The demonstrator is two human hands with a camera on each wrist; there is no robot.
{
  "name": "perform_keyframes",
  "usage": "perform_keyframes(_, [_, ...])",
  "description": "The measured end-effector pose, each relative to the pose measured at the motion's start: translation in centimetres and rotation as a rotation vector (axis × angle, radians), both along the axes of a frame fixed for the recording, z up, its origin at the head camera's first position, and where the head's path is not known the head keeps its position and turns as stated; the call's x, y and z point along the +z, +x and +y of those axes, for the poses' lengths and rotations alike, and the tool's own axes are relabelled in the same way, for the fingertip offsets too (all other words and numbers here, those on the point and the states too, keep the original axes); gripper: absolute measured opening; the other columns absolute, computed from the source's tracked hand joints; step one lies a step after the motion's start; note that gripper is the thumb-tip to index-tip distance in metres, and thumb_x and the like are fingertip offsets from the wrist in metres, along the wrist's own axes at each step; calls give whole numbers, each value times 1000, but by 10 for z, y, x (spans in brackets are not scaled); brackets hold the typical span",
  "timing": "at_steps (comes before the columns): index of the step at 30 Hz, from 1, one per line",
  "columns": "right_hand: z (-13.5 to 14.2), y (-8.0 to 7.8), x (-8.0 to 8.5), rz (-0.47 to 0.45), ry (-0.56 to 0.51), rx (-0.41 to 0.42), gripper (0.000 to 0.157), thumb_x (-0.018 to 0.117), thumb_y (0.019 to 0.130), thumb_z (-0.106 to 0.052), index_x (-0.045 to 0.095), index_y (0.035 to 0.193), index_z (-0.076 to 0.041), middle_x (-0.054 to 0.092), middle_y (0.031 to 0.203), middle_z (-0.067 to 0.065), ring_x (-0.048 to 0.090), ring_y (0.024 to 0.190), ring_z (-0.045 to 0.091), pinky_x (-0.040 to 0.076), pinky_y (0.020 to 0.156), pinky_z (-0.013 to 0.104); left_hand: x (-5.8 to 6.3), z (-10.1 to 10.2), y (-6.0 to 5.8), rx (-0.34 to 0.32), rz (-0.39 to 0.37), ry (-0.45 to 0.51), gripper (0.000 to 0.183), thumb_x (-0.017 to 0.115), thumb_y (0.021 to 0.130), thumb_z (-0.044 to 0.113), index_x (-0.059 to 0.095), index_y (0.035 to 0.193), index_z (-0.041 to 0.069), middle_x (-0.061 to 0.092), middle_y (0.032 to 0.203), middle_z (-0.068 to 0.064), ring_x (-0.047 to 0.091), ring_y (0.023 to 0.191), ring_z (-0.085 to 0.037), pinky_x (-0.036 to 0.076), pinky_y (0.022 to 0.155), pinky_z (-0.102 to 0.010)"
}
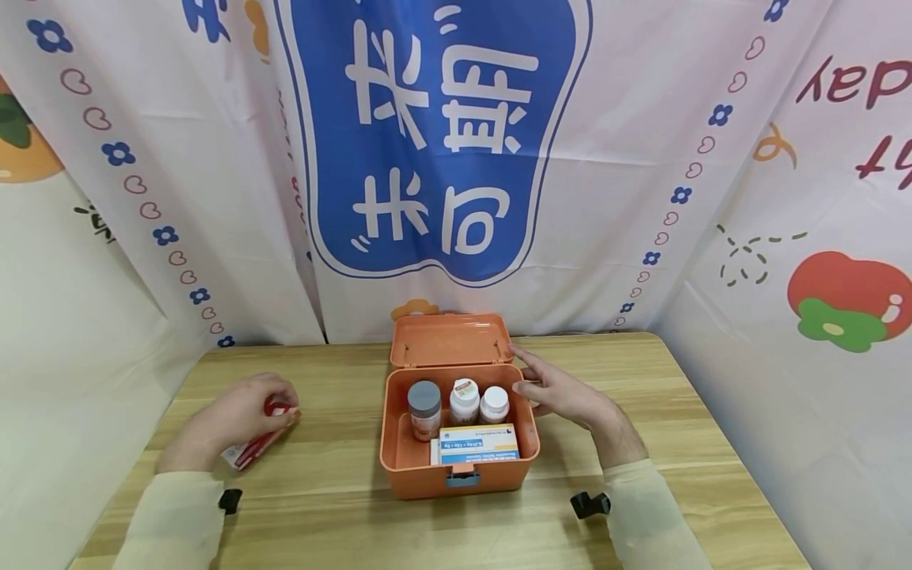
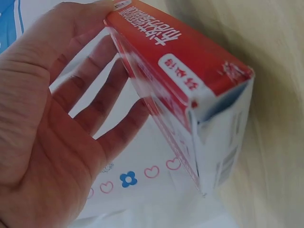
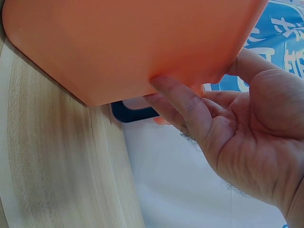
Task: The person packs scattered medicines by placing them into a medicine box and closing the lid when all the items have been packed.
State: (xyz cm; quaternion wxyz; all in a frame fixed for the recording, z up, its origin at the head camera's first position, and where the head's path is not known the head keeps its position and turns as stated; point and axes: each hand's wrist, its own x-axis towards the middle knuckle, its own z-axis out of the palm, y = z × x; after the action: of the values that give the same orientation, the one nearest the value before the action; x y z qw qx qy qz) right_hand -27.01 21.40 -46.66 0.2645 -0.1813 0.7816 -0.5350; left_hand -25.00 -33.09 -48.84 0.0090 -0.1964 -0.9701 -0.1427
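In the head view, my left hand (image 1: 245,408) is at the left of the table and holds a red and white medicine carton (image 2: 190,71) at one end between thumb and fingertips. The carton is tilted, its far end pointing down toward the table. An orange medicine box (image 1: 463,479) stands in the middle with its lid (image 1: 452,340) folded back. My right hand (image 1: 570,392) is at its right side, thumb over the rim and other fingers against the outer wall (image 3: 137,42). The index finger reaches the lid's corner.
Inside the orange box are a grey-capped jar (image 1: 425,408), two white bottles (image 1: 465,402) and a blue, yellow and white carton (image 1: 479,445). A dark latch (image 1: 463,479) is on its front. A printed curtain (image 1: 442,293) hangs behind the wooden table (image 1: 321,507).
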Motion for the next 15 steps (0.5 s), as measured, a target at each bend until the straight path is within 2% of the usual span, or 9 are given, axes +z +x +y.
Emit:
perform_keyframes(6, [1, -1, -1, 7, 8, 1, 72, 49, 113, -22, 6, 171, -27, 46, 161, 27, 57, 141, 44, 61, 101, 55, 3, 12, -2, -29, -34, -12, 17, 86, 88, 27, 70, 94, 30, 71, 105, 8, 64, 97, -16, 57, 92, -47])
perform_keyframes(15, [2, 0, -1, 1, 6, -1, 72, 48, 113, -22, 6, 171, -28, 45, 161, 27, 56, 142, 45, 60, 102, 57, 10, 32, -2, -95, -27, -17, 16, 85, 89, 24, 71, 94, 30, 67, 101, 11, 61, 94, -12, 56, 89, -42])
